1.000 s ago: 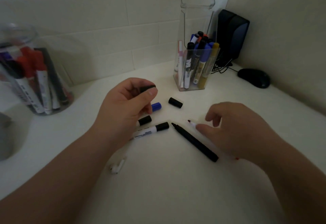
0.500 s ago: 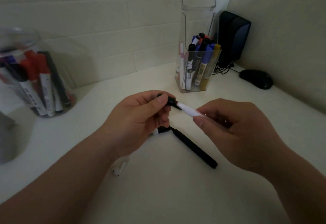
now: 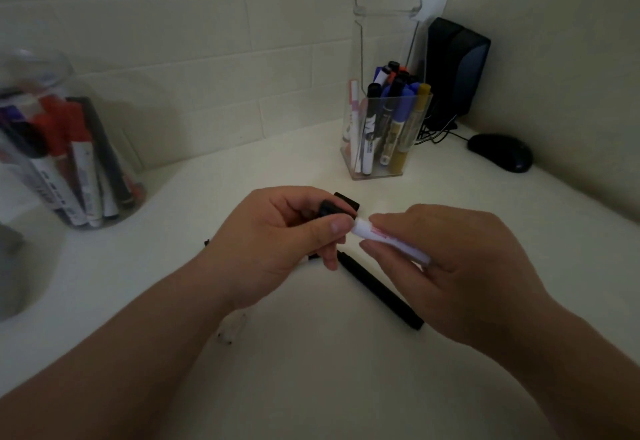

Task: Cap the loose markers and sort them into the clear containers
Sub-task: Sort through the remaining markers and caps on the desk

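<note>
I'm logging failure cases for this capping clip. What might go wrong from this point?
1. The left hand pinches a black cap at the white marker held by the right hand. The barrel's print looks reddish, so the cap may be a mismatch.
2. The black pen lies right under both hands and could get knocked or rolled.
3. The earbud beside the left forearm could be swept away.
</note>
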Tool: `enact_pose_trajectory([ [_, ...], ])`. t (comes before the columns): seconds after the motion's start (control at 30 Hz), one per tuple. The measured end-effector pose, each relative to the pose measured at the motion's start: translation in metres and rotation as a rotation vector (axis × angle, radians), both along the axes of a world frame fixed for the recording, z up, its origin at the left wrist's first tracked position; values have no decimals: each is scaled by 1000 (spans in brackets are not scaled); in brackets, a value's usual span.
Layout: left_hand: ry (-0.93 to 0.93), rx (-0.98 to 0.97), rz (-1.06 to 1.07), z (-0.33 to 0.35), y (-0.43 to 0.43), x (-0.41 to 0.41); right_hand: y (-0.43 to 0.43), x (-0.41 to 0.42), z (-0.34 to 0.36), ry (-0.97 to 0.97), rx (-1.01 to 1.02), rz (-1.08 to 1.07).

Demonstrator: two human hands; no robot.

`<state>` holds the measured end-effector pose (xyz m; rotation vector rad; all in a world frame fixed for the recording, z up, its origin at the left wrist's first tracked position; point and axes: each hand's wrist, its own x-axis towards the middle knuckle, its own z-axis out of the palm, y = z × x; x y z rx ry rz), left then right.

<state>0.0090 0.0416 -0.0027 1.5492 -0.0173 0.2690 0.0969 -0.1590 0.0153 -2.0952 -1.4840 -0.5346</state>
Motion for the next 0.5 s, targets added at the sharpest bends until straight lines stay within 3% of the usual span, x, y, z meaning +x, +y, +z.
enact_pose_trajectory([
  [0.1,-31,48,-19,3,2,-1,3,-7,6,174,29,44],
  [0.4,-67,25,-119,6,6,-4,10,-17,15,1364,114,76],
  [0.5,-64,50,-113,7,4,-3,11,-15,16,1614,99,113],
])
